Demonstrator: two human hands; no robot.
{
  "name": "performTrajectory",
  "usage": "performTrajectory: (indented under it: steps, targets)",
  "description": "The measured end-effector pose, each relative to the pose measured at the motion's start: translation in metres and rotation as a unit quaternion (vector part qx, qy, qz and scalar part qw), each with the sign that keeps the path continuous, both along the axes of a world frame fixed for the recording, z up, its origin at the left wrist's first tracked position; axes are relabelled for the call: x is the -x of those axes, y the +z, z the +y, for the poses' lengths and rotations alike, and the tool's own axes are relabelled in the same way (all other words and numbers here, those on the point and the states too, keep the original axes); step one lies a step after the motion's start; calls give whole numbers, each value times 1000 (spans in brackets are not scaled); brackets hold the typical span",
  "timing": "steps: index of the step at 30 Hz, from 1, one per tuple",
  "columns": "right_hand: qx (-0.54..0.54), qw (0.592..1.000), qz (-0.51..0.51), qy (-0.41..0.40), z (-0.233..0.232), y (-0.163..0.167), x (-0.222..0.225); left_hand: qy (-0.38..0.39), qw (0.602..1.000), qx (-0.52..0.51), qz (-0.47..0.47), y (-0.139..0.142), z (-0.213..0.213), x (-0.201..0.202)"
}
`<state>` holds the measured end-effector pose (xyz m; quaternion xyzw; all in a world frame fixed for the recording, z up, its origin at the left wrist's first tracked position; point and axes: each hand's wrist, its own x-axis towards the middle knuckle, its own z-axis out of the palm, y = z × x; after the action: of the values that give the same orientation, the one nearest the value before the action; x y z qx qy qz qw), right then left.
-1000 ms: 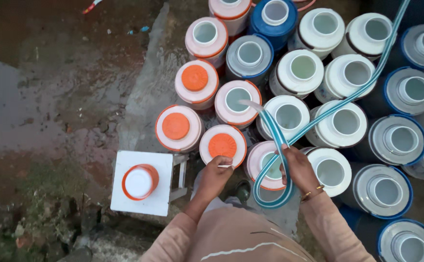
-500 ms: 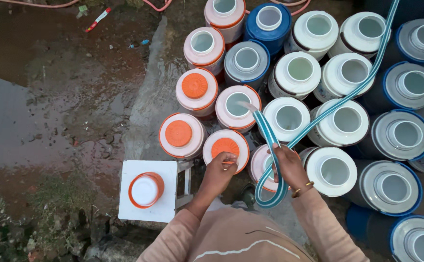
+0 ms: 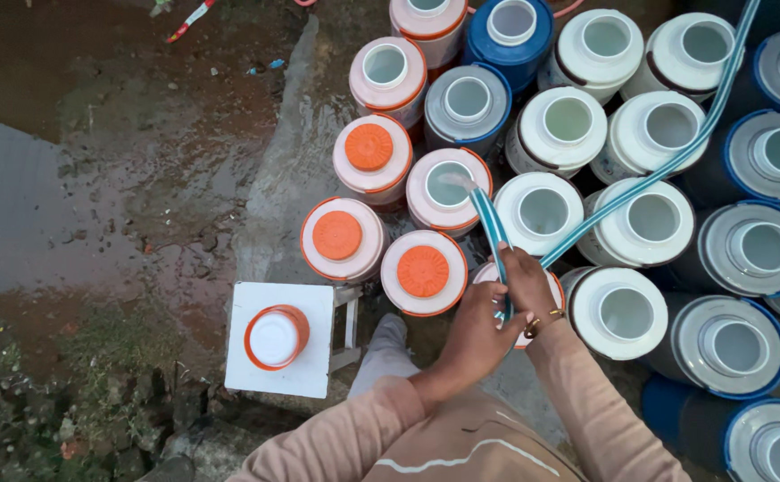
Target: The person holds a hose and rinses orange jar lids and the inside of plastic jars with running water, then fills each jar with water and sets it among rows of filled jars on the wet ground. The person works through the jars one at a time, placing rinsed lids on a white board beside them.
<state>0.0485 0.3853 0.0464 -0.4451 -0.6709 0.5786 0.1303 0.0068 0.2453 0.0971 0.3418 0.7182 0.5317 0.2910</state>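
My left hand has come off the orange lid and now clenches the striped hose beside my right hand, both fingers grasping it at centre frame.

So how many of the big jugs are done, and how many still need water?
Three jugs already wear orange caps, so they look done. Both hands, left hand and right hand, hold the striped hose, whose end pours into an open orange-rimmed jug. One orange lid waits on the white stool. Many open white and blue jugs stand uncapped; whether they hold water cannot be told.
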Motion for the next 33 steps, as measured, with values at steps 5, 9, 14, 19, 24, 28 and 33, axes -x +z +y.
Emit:
performTrajectory:
  steps: [5,9,14,19,24,28,33]
  targets:
    - [150,984,-66,-76,-1,6,18,-41,998,-12,-49,16,-8,-12]
    - [108,989,-75,-68,0,-1,24,-39,999,-22,-27,27,-8,-14]
    - [62,995,-57,-48,1,-9,29,22,991,-86,97,22,-9,-2]
    - [142,983,-67,-92,-4,-1,28,-83,996,-11,-43,8,-17,-5]
    - [212,965,-81,-135,-5,0,29,-96,994,-48,-29,6,-25,-10]
    - [112,988,-63,-91,-3,-8,31,-57,997,-43,-40,9,-21,0]
    - [142,983,-29,-111,-7,-8,26,-107,992,-62,-27,7,-22,9]
